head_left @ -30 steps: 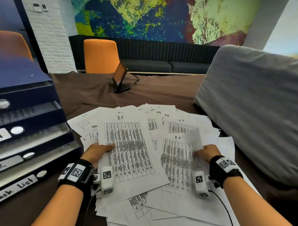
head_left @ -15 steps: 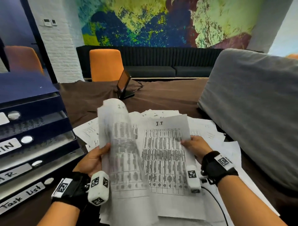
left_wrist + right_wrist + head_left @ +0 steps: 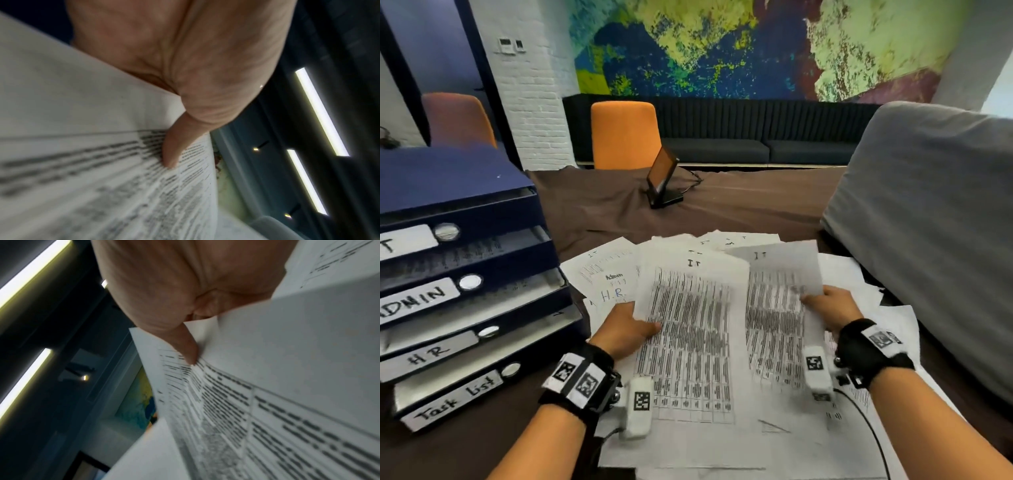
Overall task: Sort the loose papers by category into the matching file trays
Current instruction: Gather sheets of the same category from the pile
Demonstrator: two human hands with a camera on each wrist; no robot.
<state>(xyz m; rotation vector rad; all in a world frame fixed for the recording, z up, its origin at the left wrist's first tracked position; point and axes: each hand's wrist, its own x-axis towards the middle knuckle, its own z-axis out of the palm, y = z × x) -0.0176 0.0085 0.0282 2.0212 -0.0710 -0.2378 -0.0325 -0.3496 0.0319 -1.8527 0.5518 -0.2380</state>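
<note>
Two printed sheets headed "I.T" are lifted above a heap of loose papers (image 3: 859, 284) on the brown table. My left hand (image 3: 631, 330) pinches the left sheet (image 3: 688, 329) by its left edge, thumb on top (image 3: 170, 152). My right hand (image 3: 825, 308) pinches the right sheet (image 3: 777, 308) by its right edge, thumb on the print (image 3: 190, 350). A navy stack of file trays (image 3: 493, 260) stands at left, labelled "ADMIN" (image 3: 417, 298), "HR" (image 3: 428, 353) and "Task list" (image 3: 455, 397); the top label is cut off.
A large grey cushion (image 3: 935, 233) fills the right side beside the papers. A small tilted screen on a stand (image 3: 662, 181) sits at the table's far middle. Orange chairs (image 3: 625, 133) and a dark bench stand behind.
Both sheets came up off the heap into my hands. The left sheet, curled half a second ago, now hangs flat beside the right one.
</note>
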